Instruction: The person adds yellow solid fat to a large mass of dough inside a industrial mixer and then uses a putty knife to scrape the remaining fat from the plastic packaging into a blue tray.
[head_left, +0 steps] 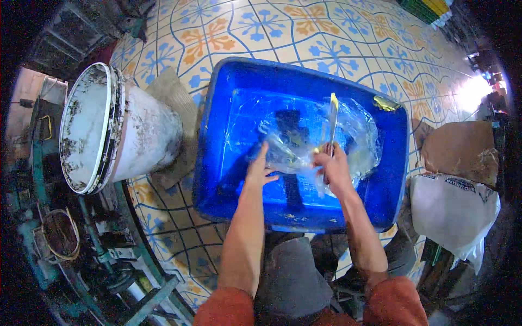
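A big blue plastic tub (217, 125) stands on the floor in front of me. Inside lies a crumpled clear plastic sheet or bag (361, 136), its middle smeared by motion. My right hand (333, 167) is closed round a long, narrow, knife-like tool (333, 122), which points away from me with yellow paste on its tip. Over the plastic's left edge is my left hand (261, 171), fingers spread; whether it touches the plastic is unclear. A yellow lump (386, 103) sticks to the tub's far right corner.
To the left a dirty white bucket (147, 127) lies tipped on its side on cardboard (173, 98). Dark metal machinery (103, 261) fills the lower left. At right are a brown paper sack (459, 149) and a white sack (451, 209). The floor has patterned tiles (261, 27).
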Tool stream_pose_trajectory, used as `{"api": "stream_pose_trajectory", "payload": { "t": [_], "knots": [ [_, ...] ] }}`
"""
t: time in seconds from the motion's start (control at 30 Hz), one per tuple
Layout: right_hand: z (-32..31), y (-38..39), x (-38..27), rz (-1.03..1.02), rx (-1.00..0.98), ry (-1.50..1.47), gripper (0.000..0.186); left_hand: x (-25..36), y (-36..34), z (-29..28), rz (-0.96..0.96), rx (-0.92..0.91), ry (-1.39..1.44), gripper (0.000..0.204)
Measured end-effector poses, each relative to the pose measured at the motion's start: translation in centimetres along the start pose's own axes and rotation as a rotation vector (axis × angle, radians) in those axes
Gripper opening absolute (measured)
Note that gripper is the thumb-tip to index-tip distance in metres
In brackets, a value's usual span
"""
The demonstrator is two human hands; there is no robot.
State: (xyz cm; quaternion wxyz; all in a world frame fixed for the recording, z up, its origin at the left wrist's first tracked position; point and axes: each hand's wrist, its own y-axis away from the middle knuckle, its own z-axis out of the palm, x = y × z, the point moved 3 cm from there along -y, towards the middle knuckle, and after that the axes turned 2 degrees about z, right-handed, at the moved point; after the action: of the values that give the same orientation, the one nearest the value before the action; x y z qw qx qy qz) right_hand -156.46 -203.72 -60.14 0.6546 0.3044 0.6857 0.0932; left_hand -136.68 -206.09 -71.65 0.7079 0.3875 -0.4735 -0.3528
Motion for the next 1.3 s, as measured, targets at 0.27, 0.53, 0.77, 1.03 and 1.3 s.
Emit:
{"api": "stream_pose_trajectory", "payload": {
  "t": [0.27, 0.53, 0.77, 1.03, 1.3],
  "knots": [
    [-1.4, -1.2, -8.8, -0.300, -0.015, 0.207, 0.021, 6.2, 2.1, -1.1, 0.514, -0.151, 0.438, 0.032],
    [-5.6, -0.7, 0.2, -0.345, 0.319, 1.031, 0.038, -2.9, 2.2, -5.1, 0.053, 0.016, -0.394, 0.041],
    [3.3, 5.3, 3.9, -0.268, -0.207, 1.063, 0.067, -6.5, -0.5, -6.1, -0.089, 0.046, -0.474, 0.036],
    [7.3, -4.5, 9.8, -0.449, -0.225, 1.341, 0.068, -7.8, -1.7, -5.1, -0.051, 0.009, -1.062, 0.029],
    [6.6, -9.5, 3.9, -0.671, -0.326, 1.025, 0.059, -6.5, -1.4, -4.4, -0.005, 0.066, -0.795, 0.029]
  ]
}}
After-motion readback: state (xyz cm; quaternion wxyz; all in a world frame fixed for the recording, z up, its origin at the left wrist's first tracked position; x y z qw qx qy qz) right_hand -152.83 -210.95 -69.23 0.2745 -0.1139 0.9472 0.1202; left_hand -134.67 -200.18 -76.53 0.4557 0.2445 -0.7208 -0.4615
